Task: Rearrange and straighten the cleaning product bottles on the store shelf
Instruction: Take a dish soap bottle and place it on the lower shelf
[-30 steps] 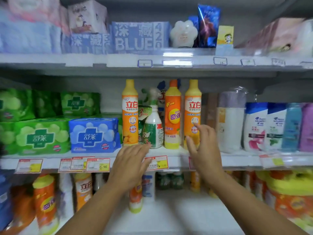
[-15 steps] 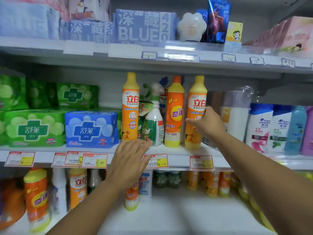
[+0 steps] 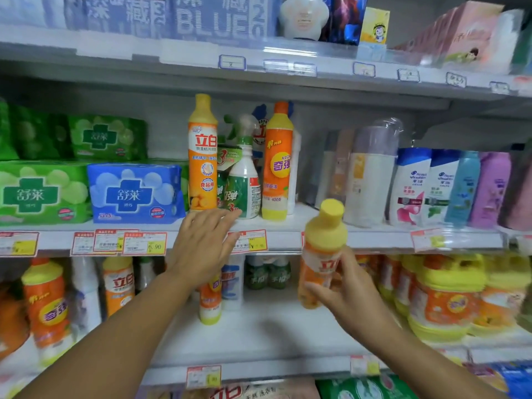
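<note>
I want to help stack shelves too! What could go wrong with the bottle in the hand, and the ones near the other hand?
The right hand holds the yellow-capped bottle off the shelf, tilted, gripped around its lower part; it could slip and fall.

The left hand is open right in front of the spray bottle and the tall orange bottle. A bump might topple them, since they stand close together near the shelf edge.

shop, household goods aisle: tiered white shelves (image 3: 288, 223) packed with detergent bottles (image 3: 202, 156), shampoo (image 3: 410, 188), pad packs (image 3: 135, 194); price tags (image 3: 144, 243) clipped along shelf front edges.
</note>
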Available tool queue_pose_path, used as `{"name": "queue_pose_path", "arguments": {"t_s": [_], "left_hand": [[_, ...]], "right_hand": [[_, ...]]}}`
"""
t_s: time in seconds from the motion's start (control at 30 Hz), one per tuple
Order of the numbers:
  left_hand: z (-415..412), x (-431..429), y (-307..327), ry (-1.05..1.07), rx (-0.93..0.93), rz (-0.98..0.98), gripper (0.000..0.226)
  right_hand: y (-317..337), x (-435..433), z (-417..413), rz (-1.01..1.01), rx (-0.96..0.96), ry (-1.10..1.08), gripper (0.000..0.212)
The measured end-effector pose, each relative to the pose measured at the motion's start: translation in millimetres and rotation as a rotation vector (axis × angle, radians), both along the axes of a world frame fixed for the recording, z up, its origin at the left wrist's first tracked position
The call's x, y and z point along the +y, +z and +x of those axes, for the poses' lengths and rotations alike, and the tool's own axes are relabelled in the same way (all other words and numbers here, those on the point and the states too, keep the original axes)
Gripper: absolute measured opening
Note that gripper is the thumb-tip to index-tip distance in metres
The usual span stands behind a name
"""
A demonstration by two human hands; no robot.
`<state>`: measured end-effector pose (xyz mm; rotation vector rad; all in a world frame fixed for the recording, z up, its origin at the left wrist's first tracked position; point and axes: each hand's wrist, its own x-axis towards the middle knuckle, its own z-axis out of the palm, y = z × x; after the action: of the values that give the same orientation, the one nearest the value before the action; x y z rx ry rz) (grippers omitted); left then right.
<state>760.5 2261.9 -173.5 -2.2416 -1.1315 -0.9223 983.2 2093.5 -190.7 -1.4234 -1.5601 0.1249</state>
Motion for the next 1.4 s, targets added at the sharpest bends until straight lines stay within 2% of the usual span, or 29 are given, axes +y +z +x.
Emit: {"name": "queue_pose_path", "arguments": {"t_s": [0.1, 0.23, 0.33, 0.4, 0.6, 0.87, 1.1, 1.27, 1.33, 1.4], "left_hand": [[0.3, -1.2, 0.2, 0.006, 0.002, 0.007, 0.048], [-0.1, 0.4, -1.0, 0.020, 0.007, 0.030, 0.046], [1.1, 2.2, -2.1, 0.022, 0.007, 0.038, 0.045], [2.1, 3.9, -2.9, 0.027, 0.009, 0.041, 0.045], [3.0, 4.9, -4.4, 0.044, 0.001, 0.060, 0.047], [3.9, 4.2, -4.9, 0.063, -0.003, 0.061, 0.047], [2.4, 1.1, -3.1, 0.055, 0.007, 0.033, 0.047], [2.7, 1.9, -4.6, 0.046, -0.003, 0.049, 0.045], [2.8, 2.7, -5.0, 0.048, -0.009, 0.053, 0.045], [3.2, 3.0, -5.1, 0.048, -0.008, 0.048, 0.045]], "right_hand": [[-56.8, 22.5, 18.8, -0.108, -0.018, -0.047, 0.060], [-95.3, 59.2, 41.7, -0.210, 0.008, -0.093, 0.060], [-111.3, 80.7, 48.6, -0.290, 0.022, -0.137, 0.052], [-118.7, 94.7, 51.5, -0.340, 0.098, -0.165, 0.046], [-132.8, 127.1, 68.0, -0.335, 0.221, -0.259, 0.054], [-139.4, 147.7, 65.8, -0.235, 0.334, -0.257, 0.054], [-136.6, 155.2, 68.6, -0.268, 0.300, -0.285, 0.050], [-126.2, 154.5, 79.4, -0.310, 0.336, -0.301, 0.030], [-127.6, 153.6, 81.3, -0.324, 0.358, -0.291, 0.033], [-131.1, 148.2, 78.7, -0.346, 0.412, -0.297, 0.045]]}}
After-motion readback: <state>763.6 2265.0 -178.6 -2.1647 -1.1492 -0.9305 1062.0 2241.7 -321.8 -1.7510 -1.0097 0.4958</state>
